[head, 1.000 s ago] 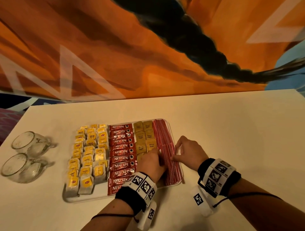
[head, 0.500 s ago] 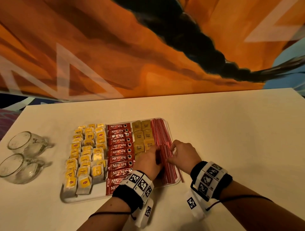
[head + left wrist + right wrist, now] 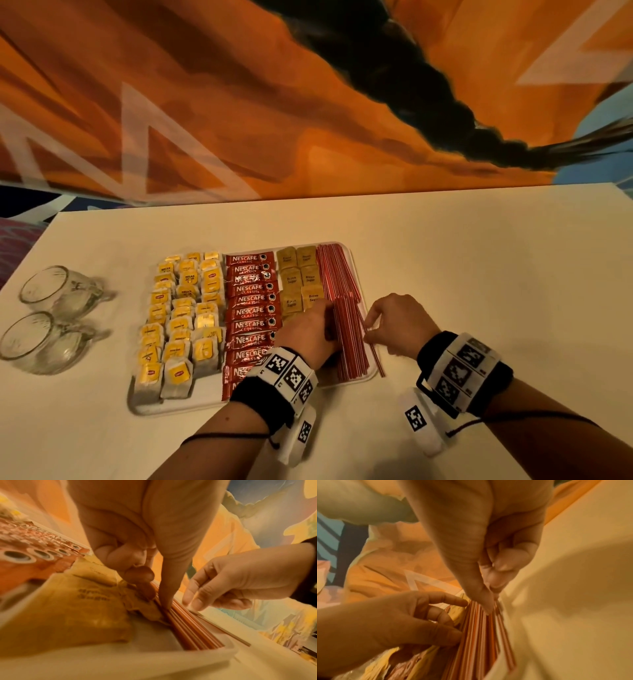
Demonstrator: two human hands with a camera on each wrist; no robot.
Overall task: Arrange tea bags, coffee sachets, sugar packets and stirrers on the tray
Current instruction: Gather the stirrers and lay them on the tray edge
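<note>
A white tray holds yellow-tagged tea bags, red coffee sachets, brown sugar packets and red stirrers in columns. My left hand rests against the left side of the near stirrer bundle, with its straight index finger pressing down on the stirrers. My right hand pinches a single stirrer that lies slanted over the tray's right rim. In the right wrist view thumb and fingers close on the outer stirrers.
Two glass cups lie on their sides at the left of the white table. An orange painted wall runs along the table's far edge. Bare tabletop lies to the right of the tray.
Both hands stay at the near stirrer bundle. The right hand has shifted slightly outward to the slanted stirrer at the tray's right rim; the left hand keeps pressing the bundle's left side.
</note>
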